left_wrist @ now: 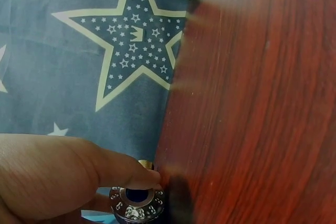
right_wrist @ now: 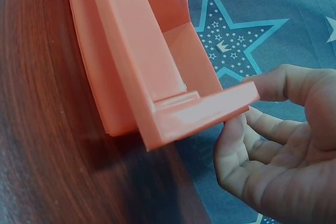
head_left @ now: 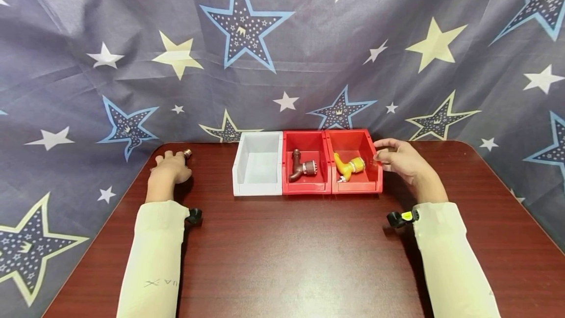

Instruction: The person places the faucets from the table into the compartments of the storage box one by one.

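Observation:
At the table's far left corner my left hand (head_left: 169, 167) pinches a small dark round piece (left_wrist: 137, 203) studded with clear stones, with a brass-coloured threaded end. Its kind cannot be told, as the fingers hide part of it. My right hand (head_left: 403, 161) pinches the right side wall of the right-hand red bin (head_left: 356, 188) between thumb and finger. Inside that bin lies a yellow curved pipe-like piece (head_left: 348, 167) with a wide round end. The middle red bin (head_left: 306, 189) holds a similar brown piece (head_left: 302, 167) with a ribbed end.
A white bin (head_left: 258, 189) stands against the left side of the middle red bin, making a row at the table's back edge. Behind the dark red wooden table (head_left: 291, 259) hangs a grey-blue curtain (head_left: 282, 82) with stars.

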`<state>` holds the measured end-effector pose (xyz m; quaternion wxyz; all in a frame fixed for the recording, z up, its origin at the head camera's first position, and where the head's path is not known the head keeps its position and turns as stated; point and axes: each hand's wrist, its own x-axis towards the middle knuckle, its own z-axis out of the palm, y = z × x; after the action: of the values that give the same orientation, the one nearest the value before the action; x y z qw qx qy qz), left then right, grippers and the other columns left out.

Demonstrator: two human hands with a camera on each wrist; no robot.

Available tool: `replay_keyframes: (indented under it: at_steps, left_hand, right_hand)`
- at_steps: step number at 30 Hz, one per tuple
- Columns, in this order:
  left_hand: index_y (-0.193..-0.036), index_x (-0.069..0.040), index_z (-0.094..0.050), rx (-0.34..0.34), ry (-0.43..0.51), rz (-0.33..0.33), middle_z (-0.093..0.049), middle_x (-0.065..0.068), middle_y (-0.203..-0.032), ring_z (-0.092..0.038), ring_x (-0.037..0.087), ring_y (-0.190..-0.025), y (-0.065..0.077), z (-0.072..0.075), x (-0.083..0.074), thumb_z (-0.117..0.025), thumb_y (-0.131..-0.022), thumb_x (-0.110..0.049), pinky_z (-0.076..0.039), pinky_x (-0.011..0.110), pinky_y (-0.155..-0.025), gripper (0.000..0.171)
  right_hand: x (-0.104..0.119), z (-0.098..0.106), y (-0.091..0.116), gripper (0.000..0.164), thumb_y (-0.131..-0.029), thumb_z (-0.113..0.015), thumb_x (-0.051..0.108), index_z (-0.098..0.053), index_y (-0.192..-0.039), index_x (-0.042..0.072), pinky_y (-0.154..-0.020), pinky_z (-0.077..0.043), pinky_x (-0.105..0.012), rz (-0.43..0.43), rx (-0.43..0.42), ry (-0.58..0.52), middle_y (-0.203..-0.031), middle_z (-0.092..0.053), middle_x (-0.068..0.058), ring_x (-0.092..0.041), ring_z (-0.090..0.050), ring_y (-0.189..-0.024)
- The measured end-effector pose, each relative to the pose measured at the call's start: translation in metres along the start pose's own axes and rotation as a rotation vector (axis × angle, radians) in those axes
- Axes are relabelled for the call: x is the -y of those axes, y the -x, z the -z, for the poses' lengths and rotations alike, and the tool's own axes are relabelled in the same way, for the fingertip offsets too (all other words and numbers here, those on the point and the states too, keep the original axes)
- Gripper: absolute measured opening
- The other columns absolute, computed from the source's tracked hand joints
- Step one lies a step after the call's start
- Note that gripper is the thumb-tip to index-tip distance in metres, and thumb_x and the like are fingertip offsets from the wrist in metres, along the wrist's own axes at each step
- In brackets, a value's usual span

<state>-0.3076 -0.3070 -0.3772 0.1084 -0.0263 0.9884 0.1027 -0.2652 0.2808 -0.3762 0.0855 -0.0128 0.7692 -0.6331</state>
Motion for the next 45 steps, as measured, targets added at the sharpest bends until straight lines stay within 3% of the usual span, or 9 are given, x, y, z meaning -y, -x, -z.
replay_keyframes:
  at_steps: [10,28,45]
  left_hand:
    - [-0.146,0.018,-0.028,0.004,0.0,-0.017,-0.021,0.045,-0.14,-0.018,0.066,-0.129,0.0,0.0,-0.003,-0.053,-0.092,-0.016,-0.031,0.082,-0.095,0.069]
    - [-0.146,0.015,-0.032,-0.003,-0.028,-0.024,-0.025,0.042,-0.139,-0.022,0.065,-0.128,0.001,-0.002,-0.026,-0.055,-0.092,-0.017,-0.032,0.076,-0.099,0.068]
    - [-0.146,0.016,-0.028,0.009,-0.04,0.001,-0.023,0.046,-0.141,-0.021,0.064,-0.131,-0.001,-0.01,-0.049,-0.058,-0.094,-0.032,-0.029,0.076,-0.101,0.077]
  right_hand:
    - [0.001,0.0,-0.001,0.05,-0.096,-0.052,-0.001,-0.038,-0.143,-0.013,-0.08,-0.058,-0.028,0.005,-0.001,0.0,-0.094,-0.065,-0.006,-0.013,-0.065,-0.085]
    - [0.003,0.0,-0.002,0.051,-0.097,-0.053,0.0,-0.036,-0.144,-0.011,-0.08,-0.059,-0.029,0.001,0.002,0.002,-0.097,-0.064,-0.006,-0.013,-0.064,-0.086]
    - [0.004,-0.003,0.004,0.054,-0.097,-0.055,0.002,-0.037,-0.146,-0.009,-0.083,-0.059,-0.029,-0.029,-0.011,0.035,-0.103,-0.068,-0.007,-0.013,-0.066,-0.087]
